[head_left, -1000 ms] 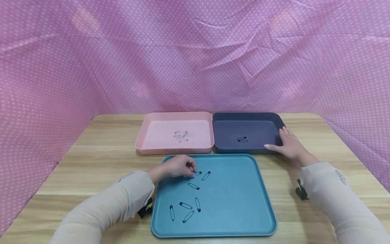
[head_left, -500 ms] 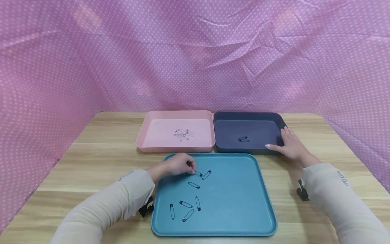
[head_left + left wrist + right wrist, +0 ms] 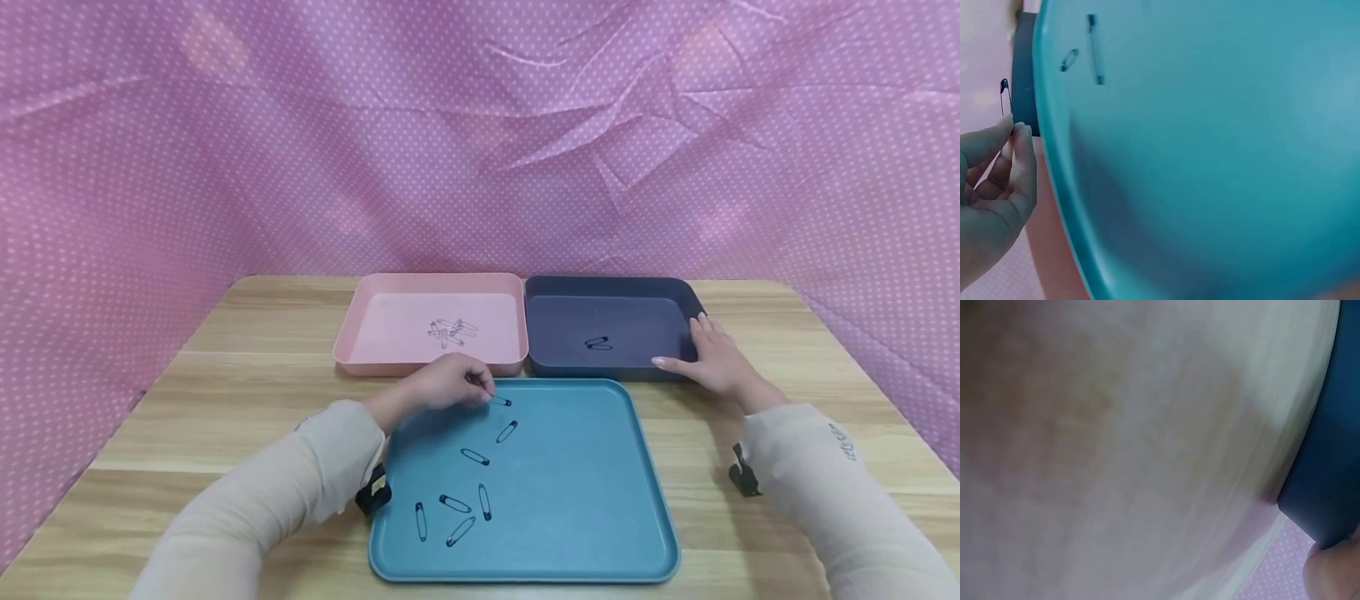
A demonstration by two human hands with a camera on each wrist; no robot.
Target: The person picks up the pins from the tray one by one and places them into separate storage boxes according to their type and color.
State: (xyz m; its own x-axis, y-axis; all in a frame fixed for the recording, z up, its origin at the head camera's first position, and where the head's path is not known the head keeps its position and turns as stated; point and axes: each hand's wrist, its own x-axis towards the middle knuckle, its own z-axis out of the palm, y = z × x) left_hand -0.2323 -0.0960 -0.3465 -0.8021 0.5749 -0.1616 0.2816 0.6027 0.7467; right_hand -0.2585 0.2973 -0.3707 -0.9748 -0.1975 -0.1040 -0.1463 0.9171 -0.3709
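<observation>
My left hand [image 3: 452,382] pinches a black-headed safety pin [image 3: 1005,99] between thumb and fingertips, above the far edge of the teal tray [image 3: 577,483]. In the left wrist view the pin points up from the fingertips, head outermost. Several more safety pins lie spread over the left part of that tray, one safety pin [image 3: 507,432] being closest to the hand. At the right, my right hand [image 3: 718,358] rests on the near right corner of the dark blue tray [image 3: 615,372], thumb along the front and fingers on the side. The right wrist view shows only part of this hand.
A pink tray [image 3: 356,360] stands at the back left with a pile of silver safety pins [image 3: 452,332]. It adjoins the dark blue tray, which contains two black safety pins [image 3: 598,343]. All the trays are on a wooden table [image 3: 247,375]. A pink dotted cloth [image 3: 480,142] hangs behind.
The left hand has picked up the safety pin from the teal tray and moved it away from me and slightly right. The right hand stays at the dark blue tray's corner.
</observation>
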